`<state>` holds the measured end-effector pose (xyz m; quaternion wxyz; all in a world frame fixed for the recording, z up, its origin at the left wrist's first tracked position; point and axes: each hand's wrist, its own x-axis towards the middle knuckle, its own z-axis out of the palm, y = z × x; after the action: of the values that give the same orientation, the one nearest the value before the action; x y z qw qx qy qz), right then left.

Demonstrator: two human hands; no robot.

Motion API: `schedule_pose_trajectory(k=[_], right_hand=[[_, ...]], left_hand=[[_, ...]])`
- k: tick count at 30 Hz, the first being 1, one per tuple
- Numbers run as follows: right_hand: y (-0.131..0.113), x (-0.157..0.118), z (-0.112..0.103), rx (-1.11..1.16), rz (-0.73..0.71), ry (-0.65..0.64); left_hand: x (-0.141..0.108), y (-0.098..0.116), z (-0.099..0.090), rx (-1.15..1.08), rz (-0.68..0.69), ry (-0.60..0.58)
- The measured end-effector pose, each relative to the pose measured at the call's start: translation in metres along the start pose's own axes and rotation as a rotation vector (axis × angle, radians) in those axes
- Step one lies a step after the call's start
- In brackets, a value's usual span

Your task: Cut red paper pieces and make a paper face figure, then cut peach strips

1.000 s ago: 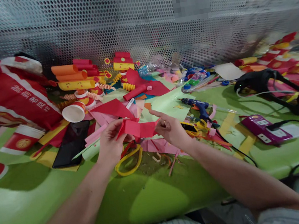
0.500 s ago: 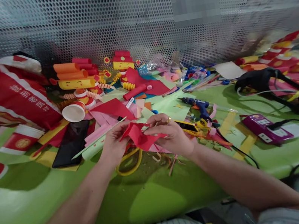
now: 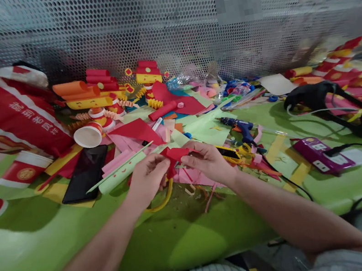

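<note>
A small piece of red paper, bent and creased, is held up between my two hands above the heap of scraps. My left hand pinches its left side between thumb and fingers. On the other side, my right hand grips the paper's right edge with thumb and fingertips. Just beneath my left hand shows a yellow loop, partly hidden. A pale green paper roll with small red marks lies left of my left hand. Close to my right hand is a yellow-and-black tool.
A black phone and red paper cups lie left. Paper figures stand behind near the mesh wall. Right are a blue glue gun, a purple power strip with a black cable, and a black headset.
The red paper has turned and folded, showing a smaller shape. My left hand has rolled inward, its fingers closer to my right hand. The orange-topped paper figure has tilted slightly left.
</note>
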<state>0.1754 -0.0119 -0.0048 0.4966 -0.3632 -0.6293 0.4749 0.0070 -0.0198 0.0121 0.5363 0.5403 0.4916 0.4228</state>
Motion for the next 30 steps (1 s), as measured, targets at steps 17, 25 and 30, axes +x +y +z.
schedule_pose_trajectory(k=[17,25,30], right_hand=[[0.005,0.0,-0.004,-0.271,-0.293,-0.089],[0.012,-0.002,0.004,-0.323,-0.202,0.073],[0.013,-0.002,0.007,-0.377,-0.216,0.12]], left_hand=[[0.003,-0.003,0.003,-0.293,-0.061,-0.079],[0.002,-0.007,0.007,-0.295,-0.013,-0.069],[0.003,-0.007,0.007,-0.378,-0.059,-0.056]])
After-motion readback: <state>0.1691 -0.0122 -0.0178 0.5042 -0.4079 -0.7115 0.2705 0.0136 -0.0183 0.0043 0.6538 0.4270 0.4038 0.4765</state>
